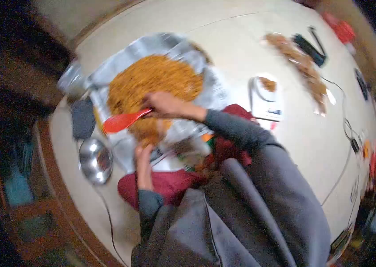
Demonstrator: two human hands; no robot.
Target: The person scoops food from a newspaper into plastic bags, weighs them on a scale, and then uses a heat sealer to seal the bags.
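Observation:
A wide heap of orange-brown crumbly food (pixel 152 80) lies on a grey-white sheet (pixel 103 71) spread over the floor. Over the heap's lower part is my right hand (pixel 163 104), its fingers closed round the handle of a red spoon (pixel 123 122) whose bowl points left. Below it, at the sheet's near edge, my left hand (pixel 143 158) is raised against a clear bag (pixel 154 131) with the same food in it. The bag is blurred, and my left fingers seem to grip its side.
A steel bowl (pixel 96 161) and a dark grey cloth (pixel 82 118) lie to the left. On the right stand a white scale (pixel 266 100) with some food on it, a long row of filled bags (pixel 301 66) and a black object (pixel 310 50). Cables run along the floor.

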